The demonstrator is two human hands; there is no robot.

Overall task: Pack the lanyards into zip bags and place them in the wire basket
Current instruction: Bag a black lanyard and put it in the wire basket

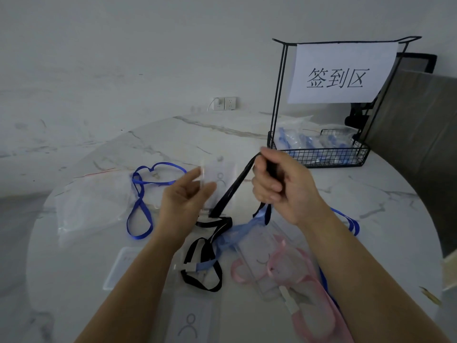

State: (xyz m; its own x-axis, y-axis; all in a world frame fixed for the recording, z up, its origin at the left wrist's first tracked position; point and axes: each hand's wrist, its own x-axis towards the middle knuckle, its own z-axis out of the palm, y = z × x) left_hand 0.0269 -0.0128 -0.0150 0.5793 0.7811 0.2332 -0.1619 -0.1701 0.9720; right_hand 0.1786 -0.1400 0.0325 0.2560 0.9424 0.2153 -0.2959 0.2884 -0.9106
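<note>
**Right grip lifting the black lanyard above the bench**

The right grip (279, 184), a bare hand, is curling its fingers tight round the upper loop of the black lanyard (232, 191) and holding it up over the middle of the round marble bench (74, 305). From that fist the black strap is running down and to the left. Its lower end is lying coiled on the bench, where it is crossing a light blue lanyard (237, 233).

The left grip (184, 196) is hovering beside the strap with fingers spread and relaxed, palm turned toward the right. A clear badge sleeve (220, 177) is sitting just beyond its fingertips. The blur is making it impossible to tell whether the fingers are touching it.

A dark blue lanyard (139, 201) is lying in loops to the left, its edge resting against a heap of clear zip bags (94, 204). A pink lanyard (309, 268) is lying on the near right under the right forearm, over another clear sleeve. A card with a person outline (190, 323) is lying at the near edge.

The wire basket (331, 157) is standing at the far right of the bench, well apart from the loose lanyards, and is already holding several filled bags (304, 139) with blue straps showing through. A white paper sign (338, 75) with printed characters is hanging from its tall frame.
</note>
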